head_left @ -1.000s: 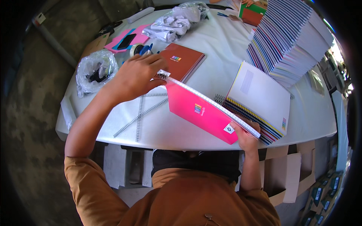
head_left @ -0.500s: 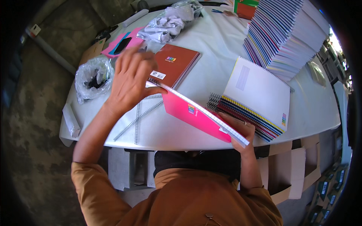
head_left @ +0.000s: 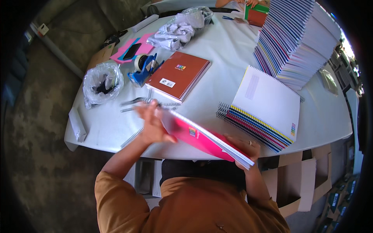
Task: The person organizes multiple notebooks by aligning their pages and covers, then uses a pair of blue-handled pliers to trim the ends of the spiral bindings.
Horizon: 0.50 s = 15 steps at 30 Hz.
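Left hand [head_left: 150, 123]: lower now, fingers splayed wide (blurred; contact unclear).
Right hand [head_left: 249, 147]: clasps the pink notebook [head_left: 202, 143].
Pink notebook: slants between both hands, support seemingly the right's.
Tape dispenser [head_left: 144, 71]: newly uncovered, beyond the left hand.

From your pink notebook [head_left: 202, 141], you have a passage toward one o'clock, between the brown notebook [head_left: 176, 75] and the white-topped stack [head_left: 268, 105]. That stack blocks two o'clock, the taller pile [head_left: 289, 42] rising behind it. Toward ten, loose coils [head_left: 130, 110] lie close; the tape dispenser [head_left: 145, 70] obstructs eleven.
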Each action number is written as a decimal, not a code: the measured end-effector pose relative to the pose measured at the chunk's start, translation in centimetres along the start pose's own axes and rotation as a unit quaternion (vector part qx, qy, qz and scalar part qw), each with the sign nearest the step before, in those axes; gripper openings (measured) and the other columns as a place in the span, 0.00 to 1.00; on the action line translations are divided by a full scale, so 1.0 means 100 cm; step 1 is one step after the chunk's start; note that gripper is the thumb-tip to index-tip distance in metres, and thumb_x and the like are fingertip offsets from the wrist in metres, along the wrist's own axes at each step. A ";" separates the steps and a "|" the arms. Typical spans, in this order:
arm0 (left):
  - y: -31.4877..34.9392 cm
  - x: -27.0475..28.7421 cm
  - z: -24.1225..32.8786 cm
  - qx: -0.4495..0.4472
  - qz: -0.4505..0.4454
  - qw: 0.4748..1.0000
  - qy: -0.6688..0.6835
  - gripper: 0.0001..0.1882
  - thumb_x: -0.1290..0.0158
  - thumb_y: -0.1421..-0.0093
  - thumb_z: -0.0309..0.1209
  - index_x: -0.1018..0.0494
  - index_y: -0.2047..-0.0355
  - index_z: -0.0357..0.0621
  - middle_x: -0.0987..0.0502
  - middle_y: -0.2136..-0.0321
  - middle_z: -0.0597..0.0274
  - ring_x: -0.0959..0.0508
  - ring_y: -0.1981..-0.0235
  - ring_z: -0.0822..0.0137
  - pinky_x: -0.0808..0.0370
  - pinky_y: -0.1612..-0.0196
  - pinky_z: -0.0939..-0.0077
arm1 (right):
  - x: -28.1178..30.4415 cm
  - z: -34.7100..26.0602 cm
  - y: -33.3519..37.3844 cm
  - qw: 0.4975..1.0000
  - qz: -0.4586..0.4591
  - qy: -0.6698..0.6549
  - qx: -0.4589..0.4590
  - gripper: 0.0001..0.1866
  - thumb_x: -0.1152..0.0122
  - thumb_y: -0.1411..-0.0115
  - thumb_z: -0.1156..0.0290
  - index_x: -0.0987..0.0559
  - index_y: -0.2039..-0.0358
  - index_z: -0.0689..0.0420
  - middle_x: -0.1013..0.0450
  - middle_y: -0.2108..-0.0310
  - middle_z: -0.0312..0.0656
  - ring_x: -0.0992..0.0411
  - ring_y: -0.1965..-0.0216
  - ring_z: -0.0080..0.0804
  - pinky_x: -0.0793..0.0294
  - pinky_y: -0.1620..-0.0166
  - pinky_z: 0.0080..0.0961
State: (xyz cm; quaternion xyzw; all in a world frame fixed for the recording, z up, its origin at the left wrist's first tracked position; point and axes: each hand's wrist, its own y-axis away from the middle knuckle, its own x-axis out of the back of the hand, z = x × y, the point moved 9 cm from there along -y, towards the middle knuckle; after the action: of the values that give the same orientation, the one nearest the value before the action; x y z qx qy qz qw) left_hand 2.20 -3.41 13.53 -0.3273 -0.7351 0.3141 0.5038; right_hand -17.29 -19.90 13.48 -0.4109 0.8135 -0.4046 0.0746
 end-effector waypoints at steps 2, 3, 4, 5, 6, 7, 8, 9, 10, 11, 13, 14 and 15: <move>0.013 -0.006 -0.004 0.052 -0.002 0.998 0.038 0.64 0.63 0.56 0.75 0.61 0.38 0.28 0.59 0.39 0.30 0.64 0.37 0.33 0.71 0.40 0.37 | -0.004 -0.001 0.003 1.000 -0.019 -0.011 -0.014 0.17 0.35 0.55 0.73 0.21 0.62 0.64 0.24 0.62 0.51 0.22 0.64 0.38 0.24 0.62 0.23; 0.019 -0.011 -0.011 0.096 0.003 0.993 0.068 0.64 0.62 0.56 0.75 0.63 0.38 0.28 0.60 0.39 0.30 0.64 0.37 0.34 0.71 0.40 0.37 | -0.010 -0.004 0.002 0.999 -0.040 -0.001 0.001 0.17 0.35 0.54 0.73 0.21 0.62 0.64 0.24 0.62 0.51 0.22 0.64 0.38 0.24 0.61 0.23; 0.016 -0.013 -0.023 0.131 0.016 0.988 0.085 0.65 0.61 0.56 0.75 0.64 0.38 0.28 0.61 0.39 0.30 0.64 0.37 0.34 0.70 0.40 0.37 | -0.014 -0.010 -0.004 0.998 -0.058 0.005 0.035 0.16 0.36 0.53 0.74 0.21 0.62 0.64 0.24 0.62 0.52 0.23 0.64 0.37 0.24 0.61 0.23; 0.014 -0.015 -0.034 0.166 0.031 0.980 0.103 0.65 0.60 0.57 0.75 0.65 0.38 0.28 0.62 0.39 0.29 0.64 0.37 0.34 0.70 0.40 0.37 | -0.017 -0.018 -0.008 0.997 -0.055 0.027 0.043 0.16 0.37 0.53 0.74 0.21 0.62 0.65 0.24 0.62 0.53 0.22 0.64 0.37 0.24 0.61 0.22; 0.015 -0.016 -0.042 0.200 0.045 0.971 0.121 0.66 0.60 0.57 0.75 0.66 0.38 0.28 0.63 0.39 0.29 0.64 0.37 0.35 0.70 0.40 0.37 | -0.016 -0.018 -0.004 0.997 -0.056 0.026 0.049 0.16 0.37 0.53 0.74 0.21 0.62 0.65 0.24 0.62 0.53 0.22 0.64 0.37 0.24 0.61 0.22; 0.017 -0.028 0.006 0.091 -0.026 0.992 0.087 0.67 0.59 0.58 0.75 0.66 0.38 0.29 0.69 0.39 0.28 0.66 0.36 0.36 0.70 0.40 0.38 | -0.007 -0.007 0.003 0.999 -0.028 0.022 0.015 0.16 0.37 0.53 0.74 0.21 0.62 0.65 0.24 0.62 0.53 0.22 0.64 0.37 0.24 0.62 0.22; 0.044 -0.024 -0.011 0.057 0.013 0.998 0.008 0.65 0.61 0.57 0.75 0.64 0.38 0.29 0.67 0.39 0.29 0.64 0.37 0.35 0.71 0.40 0.42 | -0.004 -0.001 0.002 1.000 -0.001 0.004 -0.009 0.16 0.37 0.53 0.75 0.21 0.62 0.65 0.25 0.62 0.53 0.22 0.64 0.37 0.24 0.62 0.22; 0.074 -0.018 -0.029 0.030 0.054 0.995 -0.075 0.63 0.63 0.55 0.74 0.62 0.38 0.29 0.66 0.39 0.29 0.63 0.38 0.34 0.72 0.39 0.46 | -0.008 -0.007 -0.002 0.999 0.001 -0.050 0.020 0.17 0.36 0.54 0.74 0.21 0.62 0.65 0.24 0.63 0.54 0.22 0.65 0.37 0.24 0.63 0.22; 0.100 -0.016 -0.037 0.031 0.118 0.986 -0.110 0.64 0.62 0.56 0.75 0.64 0.38 0.29 0.68 0.39 0.27 0.66 0.38 0.31 0.74 0.40 0.42 | -0.011 -0.008 -0.004 0.999 -0.003 -0.053 0.009 0.17 0.36 0.54 0.74 0.21 0.62 0.65 0.24 0.63 0.54 0.22 0.65 0.37 0.24 0.63 0.22; 0.106 -0.014 -0.041 0.033 0.186 0.972 -0.137 0.65 0.61 0.57 0.75 0.66 0.38 0.29 0.71 0.40 0.25 0.69 0.38 0.28 0.76 0.41 0.39 | -0.014 -0.010 -0.007 0.999 -0.029 -0.030 0.019 0.16 0.36 0.54 0.74 0.21 0.62 0.65 0.24 0.63 0.53 0.22 0.65 0.37 0.24 0.64 0.22; 0.090 -0.023 -0.017 0.088 0.161 0.982 -0.038 0.57 0.63 0.51 0.70 0.59 0.38 0.31 0.59 0.41 0.35 0.59 0.38 0.41 0.69 0.39 0.47 | -0.021 -0.020 -0.005 0.995 -0.077 0.027 0.054 0.16 0.36 0.54 0.74 0.21 0.63 0.65 0.24 0.63 0.52 0.22 0.66 0.37 0.24 0.64 0.22; 0.059 -0.022 -0.003 0.109 0.157 0.982 0.009 0.53 0.64 0.48 0.68 0.56 0.39 0.32 0.53 0.41 0.40 0.55 0.38 0.47 0.66 0.37 0.50 | -0.020 -0.022 -0.004 0.994 -0.062 0.052 0.068 0.15 0.36 0.54 0.74 0.21 0.64 0.64 0.24 0.63 0.52 0.22 0.66 0.36 0.24 0.64 0.22; 0.031 -0.013 0.005 0.127 0.151 0.979 0.049 0.49 0.65 0.45 0.66 0.52 0.39 0.33 0.46 0.42 0.45 0.50 0.38 0.53 0.62 0.36 0.54 | -0.016 -0.017 -0.005 0.997 -0.047 0.041 0.045 0.15 0.36 0.54 0.73 0.21 0.64 0.64 0.24 0.63 0.52 0.22 0.66 0.36 0.24 0.64 0.22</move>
State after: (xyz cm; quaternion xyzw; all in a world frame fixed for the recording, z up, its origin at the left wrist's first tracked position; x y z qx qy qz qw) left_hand 2.58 -2.66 10.20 -0.3830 -0.6060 0.4606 0.5234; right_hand -16.69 -17.94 14.64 -0.4278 0.7770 -0.4600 0.0408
